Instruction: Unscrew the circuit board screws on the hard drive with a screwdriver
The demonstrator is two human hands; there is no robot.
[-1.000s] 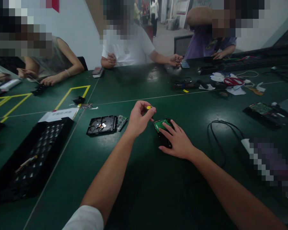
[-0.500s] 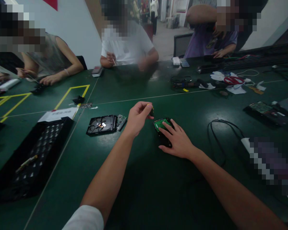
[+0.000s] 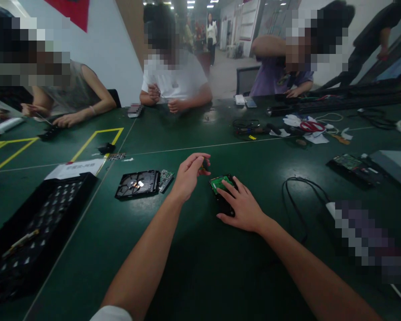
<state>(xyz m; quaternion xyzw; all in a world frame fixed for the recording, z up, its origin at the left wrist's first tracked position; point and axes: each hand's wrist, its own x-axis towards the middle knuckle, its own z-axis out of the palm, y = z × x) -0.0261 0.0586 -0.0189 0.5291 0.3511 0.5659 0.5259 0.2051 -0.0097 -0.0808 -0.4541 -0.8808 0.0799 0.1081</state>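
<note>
My left hand point(image 3: 190, 176) is raised above the table, its fingers pinched around a small dark thing with a yellow part point(image 3: 205, 165). Most of that thing is hidden by the fingers, so its kind is unclear. To the right, my right hand point(image 3: 245, 203) lies with spread fingers over a hard drive point(image 3: 217, 183), which rests with its green circuit board facing up. The hand covers the drive's right and near part. Left of my left hand, a second black hard drive body point(image 3: 137, 184) lies flat, with a loose circuit board point(image 3: 166, 180) against its right end.
A long black tray point(image 3: 43, 232) stands at the left, near a white paper sign point(image 3: 75, 168). Another drive with a circuit board point(image 3: 353, 169), a black cable point(image 3: 285, 189) and a grey box point(image 3: 396, 167) are at the right. Co-workers sit across the green table point(image 3: 173, 154).
The view has tilted up slightly, so the table things sit lower in it. My left fingers have turned a little around the small thing; my right hand stays on the drive.
</note>
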